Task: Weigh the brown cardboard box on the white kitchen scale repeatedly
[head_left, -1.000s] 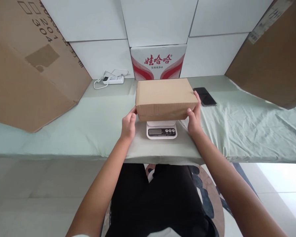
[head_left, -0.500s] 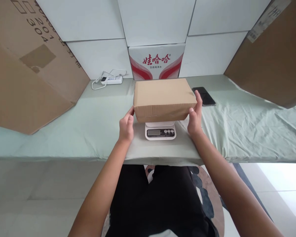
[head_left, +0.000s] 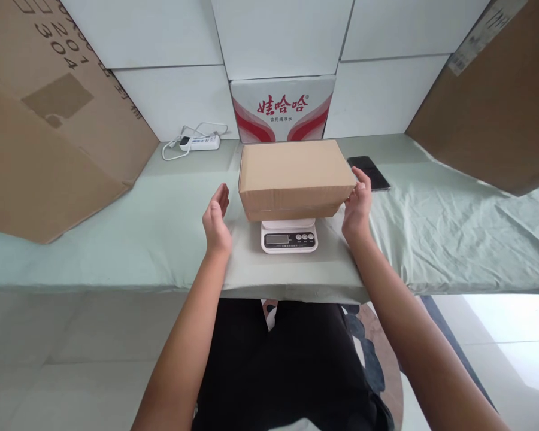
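A brown cardboard box (head_left: pixel 296 167) rests on a white digital kitchen scale (head_left: pixel 290 240), hiding most of its platform. The scale's display and buttons show below the box's front edge; I cannot read any figure. Left of the box, my left hand (head_left: pixel 217 221) is held apart from it, open and empty, palm turned toward the box. At the box's right front corner is my right hand (head_left: pixel 357 203). Its fingers are loosely bent beside the corner, seeming to touch it, and the thumb is off the front face.
A black phone (head_left: pixel 369 172) lies behind my right hand. On the left, a white power strip (head_left: pixel 200 143) lies with its cable. Large cartons (head_left: pixel 72 173) stand at both sides, and a red-and-white printed carton (head_left: pixel 282 108) stands behind. Green cloth (head_left: pixel 458 239) covers the table.
My left hand has let go of the box and moved away to the left. My right thumb has come off the box's front. The box stays on the scale.
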### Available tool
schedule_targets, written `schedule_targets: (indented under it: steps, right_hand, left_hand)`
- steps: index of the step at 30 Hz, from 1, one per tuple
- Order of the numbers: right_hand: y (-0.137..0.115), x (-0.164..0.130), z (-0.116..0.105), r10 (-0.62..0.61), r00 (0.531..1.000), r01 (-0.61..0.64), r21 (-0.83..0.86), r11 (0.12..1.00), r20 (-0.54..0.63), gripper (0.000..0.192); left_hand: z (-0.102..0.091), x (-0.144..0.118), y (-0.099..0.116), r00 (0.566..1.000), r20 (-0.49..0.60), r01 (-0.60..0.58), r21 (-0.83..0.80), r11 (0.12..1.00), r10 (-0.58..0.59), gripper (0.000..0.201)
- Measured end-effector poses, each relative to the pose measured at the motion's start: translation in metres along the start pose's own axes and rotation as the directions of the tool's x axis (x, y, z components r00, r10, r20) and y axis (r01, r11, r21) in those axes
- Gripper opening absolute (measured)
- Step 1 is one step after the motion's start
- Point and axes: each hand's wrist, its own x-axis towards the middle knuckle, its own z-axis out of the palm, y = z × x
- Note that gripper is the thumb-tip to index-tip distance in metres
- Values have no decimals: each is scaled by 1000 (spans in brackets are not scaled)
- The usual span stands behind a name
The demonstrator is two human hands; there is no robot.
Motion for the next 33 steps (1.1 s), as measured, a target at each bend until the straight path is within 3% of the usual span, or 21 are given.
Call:
schedule_targets:
  steps: [6, 11, 20, 26, 33]
  right_hand:
    - [-1, -2, 10, 38, 999, -40, 53, 998, 27, 63]
    - [6, 1, 10, 10, 996, -13, 27, 1000, 88, 53]
    - [0, -4, 9, -27, 998, 26, 20, 999, 51, 59]
    - [-14, -13, 9, -83, 993, 82, 18, 997, 79, 76]
    - [-19, -14, 10, -114, 983, 116, -3, 993, 147, 76]
  left_hand:
    - [1, 0, 0, 999, 15, 34, -18, 999, -34, 100]
    - [5, -5, 6, 993, 112, 32, 11, 999, -33, 94]
    - [6, -7, 6, 979, 197, 49, 13, 999, -51, 87]
    - [5, -8, 4, 970, 232, 60, 37, 998, -67, 89]
    - [9, -6, 13, 973, 224, 50, 4, 999, -50, 87]
